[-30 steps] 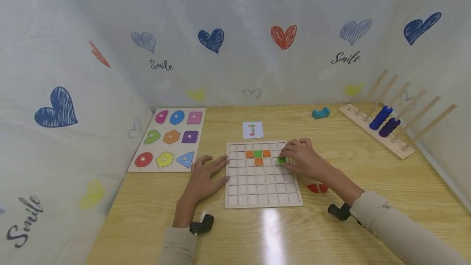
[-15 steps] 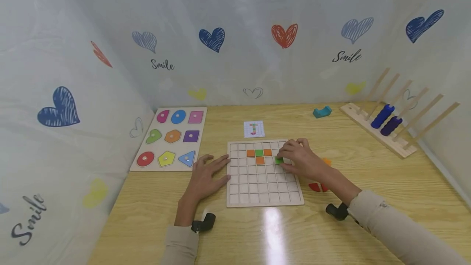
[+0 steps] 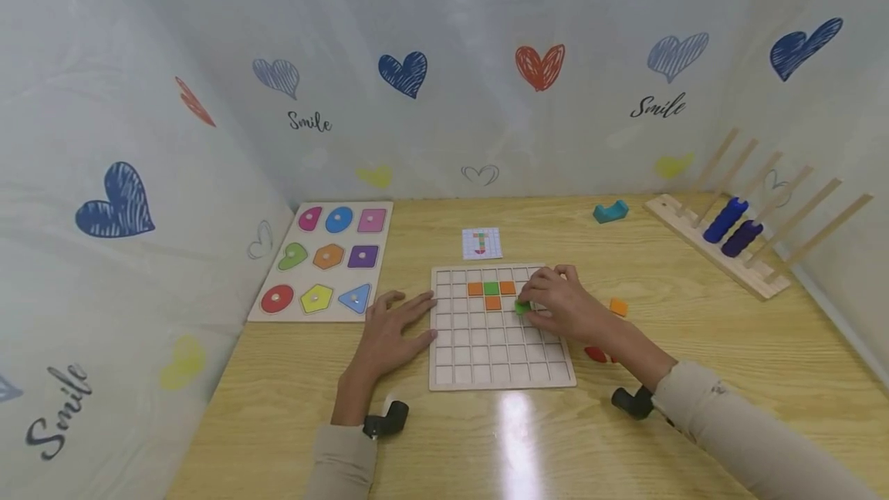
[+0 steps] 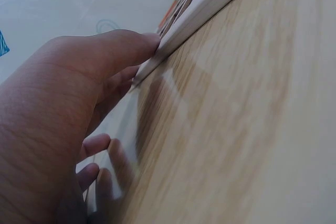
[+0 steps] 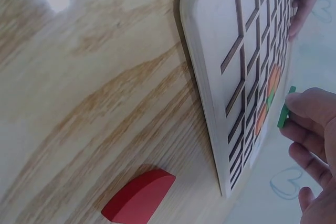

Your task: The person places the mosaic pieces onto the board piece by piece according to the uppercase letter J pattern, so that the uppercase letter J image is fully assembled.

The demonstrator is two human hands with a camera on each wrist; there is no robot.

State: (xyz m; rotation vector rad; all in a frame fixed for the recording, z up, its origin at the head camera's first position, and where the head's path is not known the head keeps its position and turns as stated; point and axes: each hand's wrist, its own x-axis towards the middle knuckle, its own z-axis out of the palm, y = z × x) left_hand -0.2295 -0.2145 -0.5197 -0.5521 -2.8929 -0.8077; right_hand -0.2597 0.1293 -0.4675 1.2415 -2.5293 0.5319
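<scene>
A pale wooden grid board (image 3: 479,353) lies on the table, bearing a row of orange, green and orange square tiles (image 3: 491,288) with one more orange tile (image 3: 492,302) below the green one. My right hand (image 3: 566,301) pinches a green square tile (image 5: 286,107) between thumb and fingers, over the board's right half. At the board's left edge my left hand (image 3: 389,334) rests on the table, fingers extended. Its thumb (image 4: 142,43) touches the board's side in the left wrist view. Behind the board lies a small card (image 3: 481,244) with a coloured grid pattern.
Right of the board lie an orange tile (image 3: 619,306) and red curved pieces (image 5: 139,198), partly hidden by my right arm. A shape puzzle board (image 3: 314,276) stands left. At the back right are a teal curved block (image 3: 611,212) and a pegged wooden rack (image 3: 722,249).
My right hand has shifted slightly left over the board with the green tile, which now looks tilted. The orange tile beside my right arm has come into view. My left hand stays at the board's edge.
</scene>
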